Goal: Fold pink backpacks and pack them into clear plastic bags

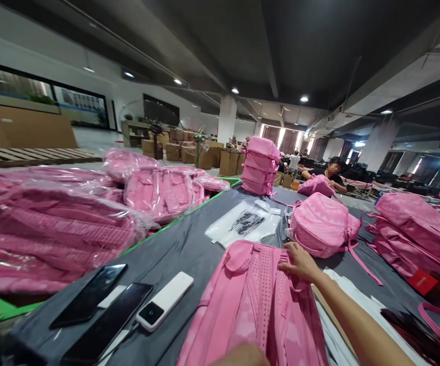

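A pink backpack (263, 295) lies on the grey-covered table with its dotted back panel and shoulder straps facing up. At its upper right corner, the bent fingers of my right hand (299, 262) close around the top of a shoulder strap. My left hand (242, 355) is a blur at the bottom edge, over the lower part of the same backpack, and its fingers cannot be made out. Just beyond my right hand sits another pink backpack (319, 223). A clear plastic bag with dark print (244, 221) lies flat past the top of the backpack.
Plastic-wrapped pink backpacks (52, 229) fill the left side beyond the green edge. Two dark phones (90, 295) and a white power bank (166, 301) lie at left. Stacked backpacks (261, 165) stand ahead; more (418, 234) are at right. A co-worker (332, 173) handles a pink bag.
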Demonstrator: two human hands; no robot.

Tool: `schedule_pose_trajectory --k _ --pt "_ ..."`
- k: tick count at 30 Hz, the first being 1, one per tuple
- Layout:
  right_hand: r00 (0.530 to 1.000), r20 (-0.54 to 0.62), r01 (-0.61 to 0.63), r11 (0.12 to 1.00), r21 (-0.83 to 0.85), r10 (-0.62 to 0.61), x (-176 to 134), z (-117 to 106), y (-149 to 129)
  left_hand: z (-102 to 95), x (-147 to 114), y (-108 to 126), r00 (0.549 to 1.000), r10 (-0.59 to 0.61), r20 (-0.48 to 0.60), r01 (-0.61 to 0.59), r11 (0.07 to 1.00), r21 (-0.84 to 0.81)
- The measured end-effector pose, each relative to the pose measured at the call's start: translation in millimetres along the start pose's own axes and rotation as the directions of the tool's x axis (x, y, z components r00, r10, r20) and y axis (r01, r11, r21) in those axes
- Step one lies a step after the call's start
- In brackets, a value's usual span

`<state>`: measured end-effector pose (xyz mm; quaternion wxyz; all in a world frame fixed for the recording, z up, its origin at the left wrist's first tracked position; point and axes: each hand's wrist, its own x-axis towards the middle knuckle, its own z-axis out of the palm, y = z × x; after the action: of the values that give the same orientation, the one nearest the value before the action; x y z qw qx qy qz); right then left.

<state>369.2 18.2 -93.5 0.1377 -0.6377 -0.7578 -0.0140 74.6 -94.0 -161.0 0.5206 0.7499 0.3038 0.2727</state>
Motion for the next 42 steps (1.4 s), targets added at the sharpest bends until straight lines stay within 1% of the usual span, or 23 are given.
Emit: schedule_pose_trajectory --k 2,3,4,5,6,8,9,11,14,17,20,22,24,26,29,31,32,34,36,37,39,40,42 --pt "0.999 0.012 -0.050 0.991 0.125 0.049 1.2 14.4 10.9 -43.2 26.8 10.8 0.992 0.033 -0.123 -0.011 0.984 0.175" --pt "0.998 0.007 -0.070 0.982 0.174 0.070 0.7 22.5 13.6 -65.4 44.8 14.3 0.967 0.081 -0.240 0.009 0.936 0.353" --pt "0.997 -0.013 -0.078 0.976 0.203 0.082 -0.6 30.7 14.2 -86.0 64.6 15.6 0.939 0.114 -0.325 0.069 0.863 0.500" --pt "0.995 -0.050 -0.073 0.973 0.220 0.086 -2.4 38.8 13.0 -103.1 84.8 14.8 0.920 0.098 -0.380 0.154 0.801 0.578" --pt "0.992 -0.100 -0.056 0.971 0.231 0.081 -4.4 46.5 10.5 -115.7 104.3 11.8 0.910 0.053 -0.412 0.237 0.749 0.619" --pt "0.978 -0.196 -0.017 0.970 0.244 0.066 -8.1 60.4 4.7 -125.5 136.7 1.4 0.909 -0.023 -0.416 0.311 0.703 0.640" --pt "0.971 -0.229 -0.008 0.968 0.249 0.067 -9.3 66.6 2.7 -123.8 148.4 -5.0 0.915 -0.032 -0.403 0.309 0.698 0.645" --pt "0.958 -0.275 -0.013 0.968 0.251 0.085 -10.3 76.8 1.5 -113.3 162.2 -17.8 0.924 0.014 -0.381 0.263 0.701 0.663" --pt "0.948 -0.306 -0.017 0.971 0.238 0.092 -9.9 84.8 4.1 -98.3 164.0 -31.0 0.925 0.134 -0.356 0.168 0.696 0.698" --pt "0.952 -0.303 0.030 0.971 0.236 0.044 -13.9 82.0 4.0 -93.0 155.2 -36.1 0.899 0.254 -0.356 0.083 0.700 0.710" --pt "0.945 -0.325 0.113 0.960 0.257 -0.024 -29.7 72.9 -0.7 -86.9 143.8 -40.3 0.872 0.328 -0.364 0.042 0.690 0.722" --pt "0.936 -0.347 0.159 0.953 0.260 -0.061 -47.8 67.8 -5.2 -78.3 133.5 -44.5 0.863 0.373 -0.341 0.004 0.669 0.743" --pt "0.930 -0.360 0.172 0.954 0.245 -0.075 -69.9 66.2 -10.0 -67.2 119.3 -48.5 0.854 0.420 -0.307 -0.032 0.632 0.775" --pt "0.933 -0.351 0.166 0.959 0.231 -0.077 -92.3 68.2 -14.4 -57.1 102.7 -50.8 0.863 0.440 -0.249 -0.059 0.577 0.815" --pt "0.956 -0.283 0.148 0.963 0.225 -0.080 -115.9 73.7 -16.4 -49.3 85.1 -51.7 0.919 0.373 -0.127 -0.092 0.518 0.850" --pt "0.974 -0.207 0.141 0.965 0.222 -0.095 -117.5 77.0 -13.3 -49.8 87.9 -54.0 0.967 0.245 -0.070 -0.077 0.545 0.835" --pt "0.982 -0.157 0.135 0.966 0.220 -0.102 -112.9 78.7 -10.7 -51.3 94.8 -56.3 0.983 0.173 -0.055 -0.054 0.567 0.822" --pt "0.997 -0.024 0.071 0.977 0.200 -0.068 -94.3 82.9 -4.3 -56.5 117.6 -61.8 0.997 0.055 -0.049 0.006 0.602 0.799" --pt "0.996 0.082 -0.034 0.988 0.150 0.022 -67.9 87.9 2.5 -63.9 145.9 -64.3 0.998 -0.002 -0.069 0.056 0.610 0.790" --pt "0.992 0.107 -0.082 0.989 0.122 0.069 -54.2 90.1 5.7 -68.0 159.1 -62.6 0.997 -0.021 -0.075 0.072 0.609 0.790" --pt "0.985 0.111 -0.140 0.986 0.086 0.130 -30.3 93.0 11.4 -74.8 177.6 -52.3 0.995 -0.077 -0.065 0.098 0.609 0.787" --pt "0.984 0.103 -0.152 0.985 0.079 0.144 -21.1 94.0 13.5 -76.2 181.5 -44.3 0.993 -0.102 -0.057 0.108 0.610 0.785" --pt "0.982 0.087 -0.175 0.982 0.066 0.169 -9.1 97.1 15.3 -71.8 178.5 -27.4 0.990 -0.123 -0.063 0.126 0.611 0.781"
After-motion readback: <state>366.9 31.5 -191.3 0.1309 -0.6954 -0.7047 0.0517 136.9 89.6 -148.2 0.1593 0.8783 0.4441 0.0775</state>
